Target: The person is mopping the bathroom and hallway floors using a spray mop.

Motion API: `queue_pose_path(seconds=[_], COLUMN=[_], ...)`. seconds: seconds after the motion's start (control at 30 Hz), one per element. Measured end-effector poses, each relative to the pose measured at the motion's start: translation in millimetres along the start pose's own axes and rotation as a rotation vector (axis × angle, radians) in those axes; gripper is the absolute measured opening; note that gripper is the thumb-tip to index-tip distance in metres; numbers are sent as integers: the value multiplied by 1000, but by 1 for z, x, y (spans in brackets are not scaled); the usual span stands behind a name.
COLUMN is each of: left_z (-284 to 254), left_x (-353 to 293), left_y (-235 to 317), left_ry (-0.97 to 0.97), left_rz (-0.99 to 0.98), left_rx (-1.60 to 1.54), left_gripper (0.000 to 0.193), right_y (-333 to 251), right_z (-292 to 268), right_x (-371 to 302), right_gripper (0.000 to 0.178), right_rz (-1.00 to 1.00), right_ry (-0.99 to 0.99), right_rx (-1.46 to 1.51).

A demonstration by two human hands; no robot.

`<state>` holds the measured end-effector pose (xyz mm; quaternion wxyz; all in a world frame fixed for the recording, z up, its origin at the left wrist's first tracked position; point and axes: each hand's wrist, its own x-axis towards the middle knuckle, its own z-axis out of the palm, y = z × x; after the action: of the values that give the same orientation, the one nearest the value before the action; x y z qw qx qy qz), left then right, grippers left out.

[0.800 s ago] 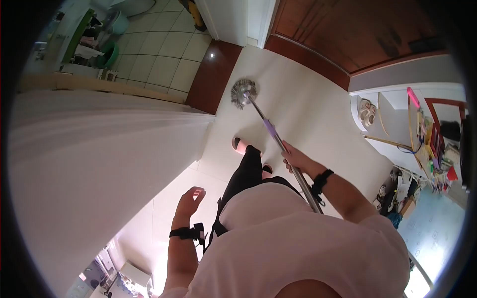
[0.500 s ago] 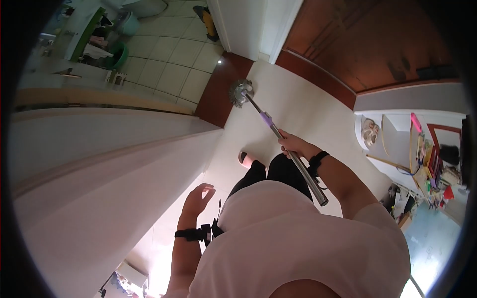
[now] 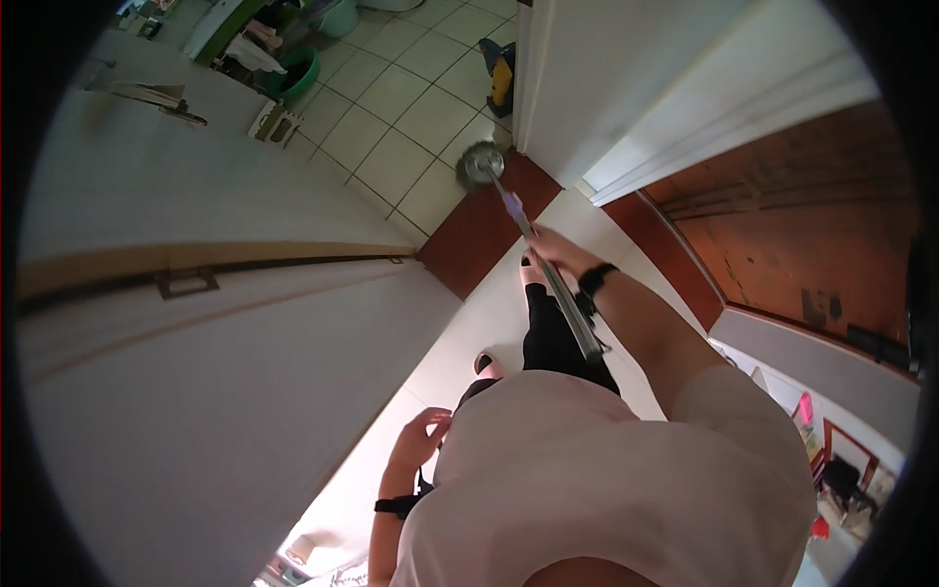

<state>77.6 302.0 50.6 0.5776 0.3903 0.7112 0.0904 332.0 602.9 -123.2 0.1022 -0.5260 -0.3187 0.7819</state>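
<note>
My right hand (image 3: 556, 247) is wrapped round the metal pole of a mop (image 3: 575, 318), which slants forward from in front of my body. A purple collar sits on the pole ahead of the hand. The round mop head (image 3: 482, 166), with grey strands round its rim, is at the dark red door sill, by the edge of the tiled floor. Whether it touches the floor I cannot tell. My left hand (image 3: 421, 436) hangs by my side with loosely bent fingers and nothing in it. Each wrist carries a black band.
Ahead lies a room with pale floor tiles (image 3: 406, 103), a green basin (image 3: 299, 74) and a yellow and dark object (image 3: 499, 78) by the door frame. A white wall (image 3: 245, 391) runs along my left. A brown door (image 3: 802, 225) and cluttered shelves stand at the right.
I have stepped forward toward the tiled room. The mop head has moved from the pale floor to the dark red sill, still in my right hand. My left hand has swung closer to my body.
</note>
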Motion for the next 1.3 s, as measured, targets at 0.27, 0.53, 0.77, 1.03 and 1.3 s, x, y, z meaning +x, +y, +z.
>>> queue_pose_path(seconds=[0.27,0.53,0.77,1.03,1.3], left_z=[-3,-16,-22,-27,-43], left_x=[33,57,71,68,113], left_y=[77,89,88,100,120], left_ry=[96,185,331,283,238], left_rz=[-97,-61,-10,-178,-12], left_rx=[-32,-2,-61,-22,-4], left_gripper=[27,28,26,29,28], right_y=[-121,-109,-118,-188,-182], right_z=[12,-22,-16,1,-67], right_x=[10,4,78,191,78], right_gripper=[43,58,57,35,55], right_rz=[-79,-63,3,-184,-8], right_ry=[43,-31,-70,77,52], right_rx=[-20,-420,-331,-243,31])
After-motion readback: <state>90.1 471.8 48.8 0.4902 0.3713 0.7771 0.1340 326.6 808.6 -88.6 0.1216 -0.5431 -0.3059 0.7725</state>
